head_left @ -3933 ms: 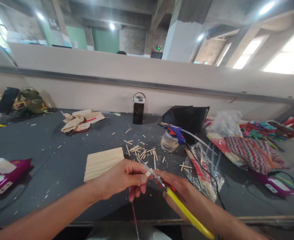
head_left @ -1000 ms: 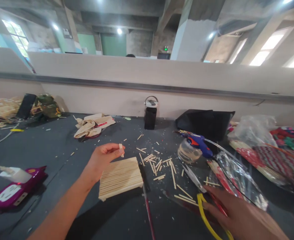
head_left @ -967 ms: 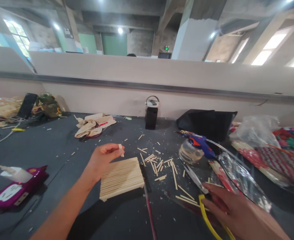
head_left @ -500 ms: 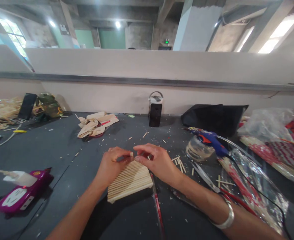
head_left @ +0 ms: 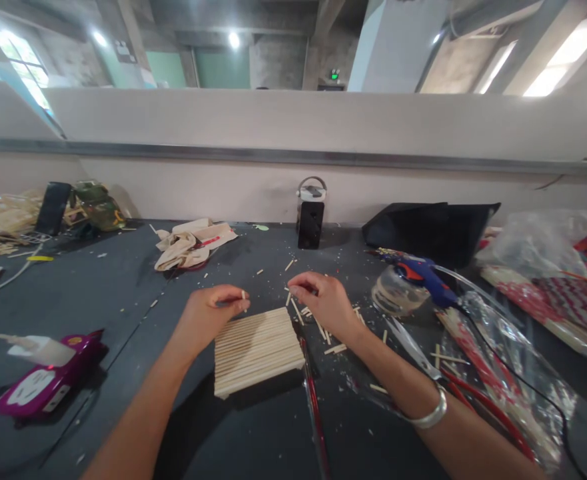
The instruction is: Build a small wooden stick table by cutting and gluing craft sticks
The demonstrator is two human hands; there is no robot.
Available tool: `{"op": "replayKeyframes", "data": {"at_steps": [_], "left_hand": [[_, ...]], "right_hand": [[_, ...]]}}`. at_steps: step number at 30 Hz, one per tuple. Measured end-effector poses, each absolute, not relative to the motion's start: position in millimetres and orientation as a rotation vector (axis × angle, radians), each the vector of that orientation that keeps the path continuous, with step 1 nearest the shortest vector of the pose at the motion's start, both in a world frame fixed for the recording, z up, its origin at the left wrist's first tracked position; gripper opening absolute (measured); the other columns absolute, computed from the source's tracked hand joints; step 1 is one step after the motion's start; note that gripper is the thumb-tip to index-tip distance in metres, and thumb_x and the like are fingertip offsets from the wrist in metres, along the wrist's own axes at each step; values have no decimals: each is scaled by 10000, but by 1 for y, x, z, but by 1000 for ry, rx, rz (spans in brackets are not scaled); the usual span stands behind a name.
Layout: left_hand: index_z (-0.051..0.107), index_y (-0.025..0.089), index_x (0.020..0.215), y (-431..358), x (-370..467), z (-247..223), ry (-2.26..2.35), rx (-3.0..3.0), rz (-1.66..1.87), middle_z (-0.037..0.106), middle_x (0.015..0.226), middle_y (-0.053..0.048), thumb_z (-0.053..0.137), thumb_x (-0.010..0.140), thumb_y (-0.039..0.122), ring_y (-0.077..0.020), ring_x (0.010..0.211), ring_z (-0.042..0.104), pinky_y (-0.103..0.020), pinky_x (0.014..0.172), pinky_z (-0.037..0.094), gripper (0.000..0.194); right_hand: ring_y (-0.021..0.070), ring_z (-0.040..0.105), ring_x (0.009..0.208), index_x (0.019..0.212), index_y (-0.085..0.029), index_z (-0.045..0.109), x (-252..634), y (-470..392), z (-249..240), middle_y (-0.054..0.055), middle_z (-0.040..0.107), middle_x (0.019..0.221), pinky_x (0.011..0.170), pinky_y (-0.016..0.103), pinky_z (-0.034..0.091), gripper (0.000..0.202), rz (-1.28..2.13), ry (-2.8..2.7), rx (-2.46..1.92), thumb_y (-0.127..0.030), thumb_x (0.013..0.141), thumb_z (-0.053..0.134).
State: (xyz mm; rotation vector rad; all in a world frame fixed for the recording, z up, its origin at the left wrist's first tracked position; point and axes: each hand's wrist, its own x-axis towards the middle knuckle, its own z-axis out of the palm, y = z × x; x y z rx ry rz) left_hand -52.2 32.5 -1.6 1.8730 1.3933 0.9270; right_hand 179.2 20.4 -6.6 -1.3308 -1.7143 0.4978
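Note:
My left hand (head_left: 212, 312) pinches a short wooden stick (head_left: 244, 301) upright between thumb and fingertips, just beyond the left back corner of a slatted wooden panel (head_left: 258, 350). That panel is made of thin sticks laid side by side and lies on the dark table. Past its right back corner, my right hand (head_left: 323, 300) has thumb and fingers closed together. A small stick end shows at those fingertips, but I cannot tell whether it is gripped or lies on the table. Loose cut sticks (head_left: 322, 330) are scattered under and beside my right hand.
A red, pen-like tool (head_left: 314, 400) lies along the panel's right side. Further right are scissors (head_left: 413, 350), a blue glue gun (head_left: 430, 280) on a clear jar (head_left: 396, 293), and plastic-wrapped stick bundles (head_left: 493, 360). A purple power strip (head_left: 53, 377) sits left; a phone (head_left: 311, 225) stands behind.
My hands have drawn apart from above the panel's back edge. The left moved left with a short stick; the right moved right to the loose sticks.

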Motion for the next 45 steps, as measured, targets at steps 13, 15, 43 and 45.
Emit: {"op": "replayKeyframes", "data": {"at_steps": [13,15,43,45], "left_hand": [[720,226,816,5,-82,-6,1575,1771,954,745,837,-8,672,735,447,-202,788,670,-255,698,497,240],[723,224,821,4,-84,-11,1569,1746,988,747,851,-13,672,736,447,-205,794,673,-258,708,503,244],[722,205,861,7,-103,-16,1508,1719,843,750,909,-48,670,741,434,-239,854,673,-304,771,503,263],[720,206,844,7,-105,-17,1497,1730,829,748,902,-44,671,740,429,-234,850,669,-302,775,497,251]], "right_hand": [[151,628,731,805,-206,686,172,12,-11,1,710,786,687,253,439,110,446,-1835,-1311,-130,828,610],[147,623,731,806,-205,681,172,12,-12,-1,704,787,690,249,437,106,438,-1837,-1308,-138,836,605],[142,683,713,928,-213,635,169,16,-31,4,724,804,634,246,514,142,584,-1723,-1242,-202,793,594],[138,675,693,892,-210,645,169,15,-31,1,722,781,630,244,511,120,588,-1725,-1241,-195,785,592]]}}
